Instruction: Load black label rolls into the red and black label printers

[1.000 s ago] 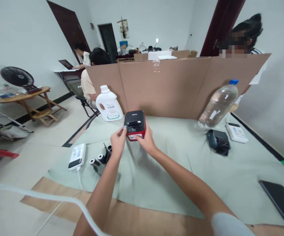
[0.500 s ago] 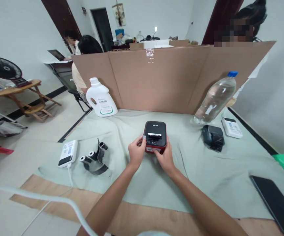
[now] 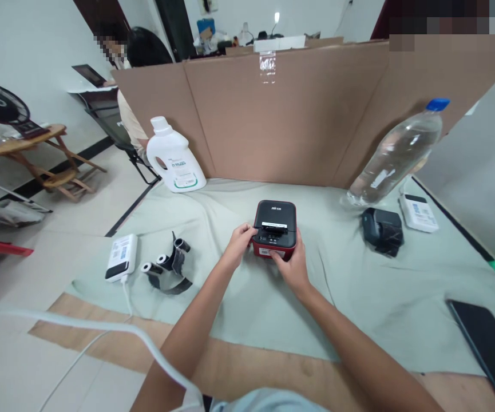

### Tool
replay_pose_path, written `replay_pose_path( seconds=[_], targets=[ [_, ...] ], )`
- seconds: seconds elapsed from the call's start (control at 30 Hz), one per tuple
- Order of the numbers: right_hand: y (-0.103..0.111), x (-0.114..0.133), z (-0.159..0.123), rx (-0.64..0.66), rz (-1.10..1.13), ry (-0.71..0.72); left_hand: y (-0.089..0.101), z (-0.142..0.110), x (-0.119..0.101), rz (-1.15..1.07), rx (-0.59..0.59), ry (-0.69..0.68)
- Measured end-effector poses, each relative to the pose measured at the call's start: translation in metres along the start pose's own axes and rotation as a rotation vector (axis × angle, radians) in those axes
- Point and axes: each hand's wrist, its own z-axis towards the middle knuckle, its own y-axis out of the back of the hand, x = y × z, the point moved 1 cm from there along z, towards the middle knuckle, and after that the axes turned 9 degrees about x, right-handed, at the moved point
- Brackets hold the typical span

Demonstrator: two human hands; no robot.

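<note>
A black-topped label printer (image 3: 275, 220) with a red lower body stands in front of me, over the pale green cloth. A white strip of paper shows at the slot in its top. My right hand (image 3: 293, 266) wraps its right side, thumb on the front face. At its left front corner, the bent fingers of my left hand (image 3: 239, 243) pinch the edge. I cannot tell whether its underside touches the cloth. To the left lie several black ribbon rolls (image 3: 167, 266) with a loose strip. Farther right is a dark, boxy device (image 3: 382, 230).
A white jug (image 3: 176, 157) and a tilted water bottle (image 3: 397, 154) stand before a cardboard screen (image 3: 281, 120). White power banks (image 3: 122, 257) lie on both sides; a white cable (image 3: 101, 326) crosses lower left. A black phone (image 3: 487, 343) lies front right. People sit behind the screen.
The printer has moved right and nearer to me, away from the jug, with both hands on it. My left arm no longer covers the ribbon rolls. The view has tilted downward.
</note>
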Motion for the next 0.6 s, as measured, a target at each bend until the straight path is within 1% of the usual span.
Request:
replay_pose_path(
  seconds=[0.1, 0.17, 0.23, 0.3, 0.37, 0.4, 0.47, 0.53, 0.6],
  targets=[
    [0.0, -0.001, 0.002, -0.002, 0.001, 0.005, -0.002, 0.002, 0.007, -0.001, -0.028, -0.027],
    [0.0, -0.001, 0.004, -0.004, 0.003, 0.024, -0.003, 0.003, 0.012, 0.013, -0.049, -0.093],
    [0.001, 0.0, 0.006, -0.005, 0.007, 0.047, -0.001, 0.004, 0.014, 0.064, -0.072, -0.196],
    [0.002, 0.001, 0.007, -0.003, 0.011, 0.065, 0.004, 0.008, 0.008, 0.193, -0.117, -0.338],
    [0.003, 0.002, 0.007, -0.002, 0.01, 0.078, 0.01, 0.015, -0.006, 0.426, -0.119, -0.477],
    [0.003, 0.002, 0.007, -0.004, 0.011, 0.081, 0.01, 0.02, -0.016, 0.576, -0.081, -0.522],
    [0.003, 0.001, 0.006, -0.004, 0.016, 0.082, 0.005, 0.034, -0.038, 0.902, 0.079, -0.539],
    [0.003, -0.001, 0.007, 0.005, 0.027, 0.083, -0.011, 0.048, -0.057, 1.228, 0.266, -0.46],
    [0.004, -0.003, 0.008, 0.014, 0.024, 0.093, -0.031, 0.06, -0.071, 1.491, 0.388, -0.335]
  ],
)
